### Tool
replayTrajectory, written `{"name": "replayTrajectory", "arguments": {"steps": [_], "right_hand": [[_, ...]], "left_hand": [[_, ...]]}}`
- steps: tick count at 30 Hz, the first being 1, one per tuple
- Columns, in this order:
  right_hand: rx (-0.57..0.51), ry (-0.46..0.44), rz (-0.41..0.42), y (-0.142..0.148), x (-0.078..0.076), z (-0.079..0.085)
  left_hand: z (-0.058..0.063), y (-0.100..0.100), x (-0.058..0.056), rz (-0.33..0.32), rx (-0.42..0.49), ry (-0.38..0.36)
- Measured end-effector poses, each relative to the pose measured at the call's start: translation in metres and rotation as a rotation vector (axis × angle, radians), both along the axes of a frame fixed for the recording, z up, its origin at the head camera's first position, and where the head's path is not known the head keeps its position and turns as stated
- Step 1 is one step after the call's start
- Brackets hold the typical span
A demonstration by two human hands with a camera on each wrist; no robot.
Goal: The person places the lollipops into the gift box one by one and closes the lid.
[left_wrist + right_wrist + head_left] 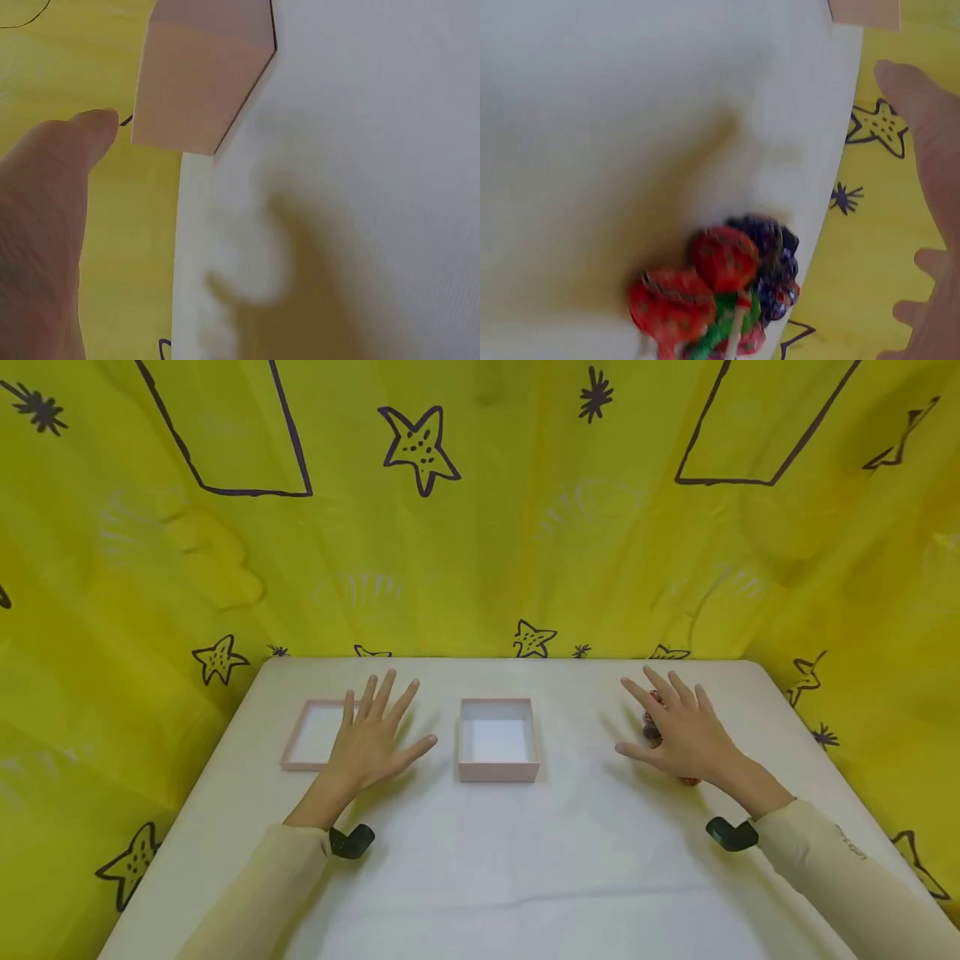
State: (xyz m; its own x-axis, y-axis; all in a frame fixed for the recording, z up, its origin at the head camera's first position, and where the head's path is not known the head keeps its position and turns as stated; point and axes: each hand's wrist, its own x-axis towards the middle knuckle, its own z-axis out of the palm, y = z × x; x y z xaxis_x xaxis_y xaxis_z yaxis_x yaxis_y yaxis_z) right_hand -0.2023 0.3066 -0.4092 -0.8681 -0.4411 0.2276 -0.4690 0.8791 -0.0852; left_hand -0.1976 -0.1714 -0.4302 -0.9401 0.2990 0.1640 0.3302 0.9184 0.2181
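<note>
An open pink box (498, 772) with a white inside stands in the middle of the white table. To its left lies a shallow pink lid (309, 739), inner side up. My left hand (366, 747) hovers with spread fingers over the lid's right part, its thumb toward the box. On the right, my right hand (686, 739), fingers also spread, is held above a bunch of wrapped lollipops (673, 304) and hides most of them in the head view. Red, green and dark wrappers show in the right wrist view, with a pale stick. Both hands hold nothing.
A yellow curtain (480, 543) with drawn starfish hangs behind and beside the white table (480, 852). A dark band piece (352, 842) sits at the left wrist and another (732, 834) at the right wrist. Shadows of the hands fall on the tabletop.
</note>
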Motion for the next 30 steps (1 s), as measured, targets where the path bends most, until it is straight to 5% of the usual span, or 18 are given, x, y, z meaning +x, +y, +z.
{"name": "replayTrajectory", "arguments": {"steps": [7, 15, 21, 30], "right_hand": [[-0.008, -0.035, 0.130, 0.022, -0.027, 0.013], [-0.074, -0.269, 0.063, 0.043, -0.055, 0.015], [-0.104, -0.367, 0.001, 0.055, -0.069, 0.010], [-0.148, -0.367, 0.032, 0.065, -0.083, 0.001]], "left_hand": [[0.001, 0.014, -0.002, -0.118, 0.208, -0.094], [0.003, 0.027, -0.003, -0.249, 0.547, -0.322], [0.000, 0.031, -0.005, -0.250, 0.674, -0.480], [-0.005, 0.034, -0.009, -0.269, 0.792, -0.561]]}}
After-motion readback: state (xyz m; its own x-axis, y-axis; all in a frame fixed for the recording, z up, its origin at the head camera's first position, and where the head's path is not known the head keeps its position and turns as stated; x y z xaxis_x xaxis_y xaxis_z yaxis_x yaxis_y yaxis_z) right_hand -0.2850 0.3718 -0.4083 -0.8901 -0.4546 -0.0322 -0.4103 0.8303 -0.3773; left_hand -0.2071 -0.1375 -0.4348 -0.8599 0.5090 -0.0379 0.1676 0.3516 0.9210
